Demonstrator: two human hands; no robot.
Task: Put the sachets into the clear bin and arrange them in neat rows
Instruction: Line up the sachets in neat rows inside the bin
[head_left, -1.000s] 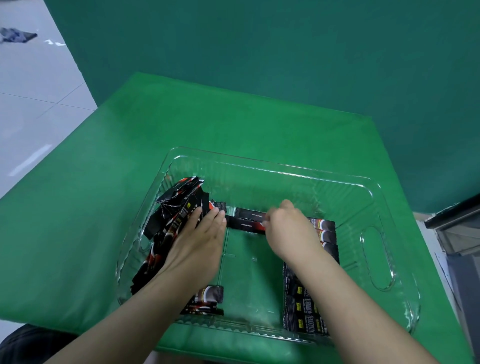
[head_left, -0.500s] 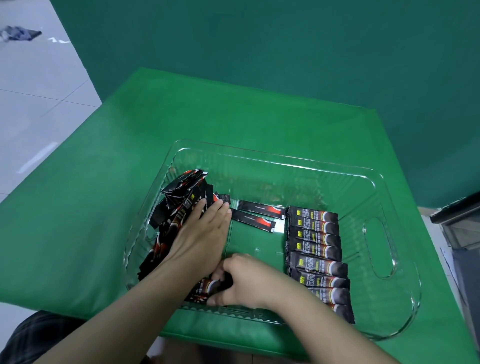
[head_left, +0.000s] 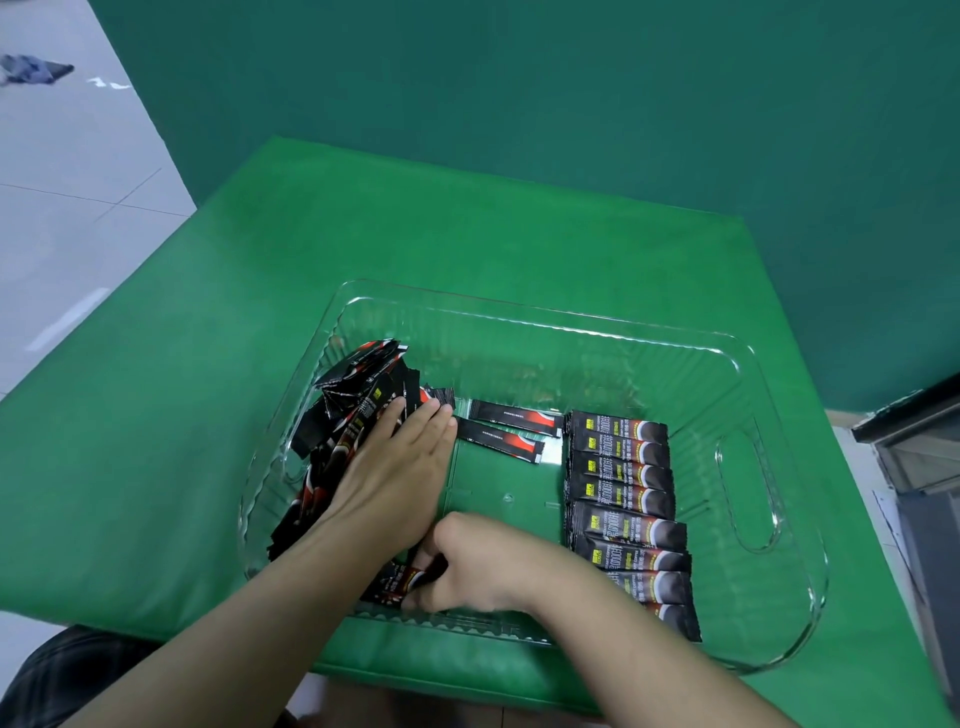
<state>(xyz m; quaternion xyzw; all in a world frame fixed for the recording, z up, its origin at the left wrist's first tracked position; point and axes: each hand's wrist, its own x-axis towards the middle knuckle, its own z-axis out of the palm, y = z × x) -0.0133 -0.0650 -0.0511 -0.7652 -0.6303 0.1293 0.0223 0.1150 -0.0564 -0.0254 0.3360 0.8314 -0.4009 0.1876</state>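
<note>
Right hand (head_left: 483, 564) pinches a sachet (head_left: 402, 582) at clear bin's (head_left: 519, 312) near edge; left hand (head_left: 395, 467) flat, fingers straight, presses sachet pile (head_left: 353, 395).

Looks like studio/lab setup: green backdrop (head_left: 571, 104), green-covered table (head_left: 363, 249).

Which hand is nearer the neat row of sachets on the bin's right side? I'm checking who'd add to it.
Right. The right hand sits just left of the neat row; the left hand lies farther left, flat on the loose pile.
</note>
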